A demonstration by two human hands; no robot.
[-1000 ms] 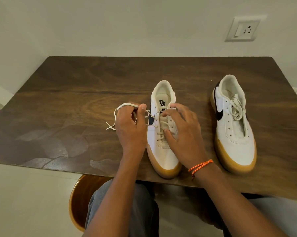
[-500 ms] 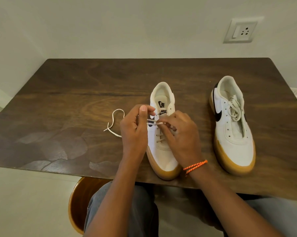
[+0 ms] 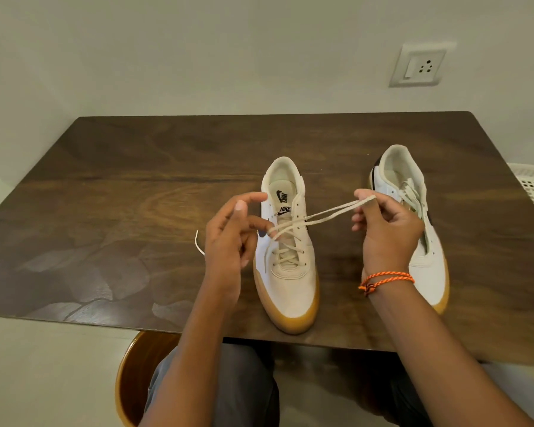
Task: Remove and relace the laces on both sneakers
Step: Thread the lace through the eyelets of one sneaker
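sneakers (image 3: 285,266) x2; lace (image 3: 327,214) x1 | hands x2; table (image 3: 136,180) x1

I read "NIKE" in black capitals on the tongue label of the middle sneaker (image 3: 285,241), with a small swoosh just under the word. On that shoe's insole I see a second black Nike mark, a swoosh with lettering turned sideways. The right sneaker (image 3: 413,229) shows only a dark swoosh on its side; I can read no lettering there.
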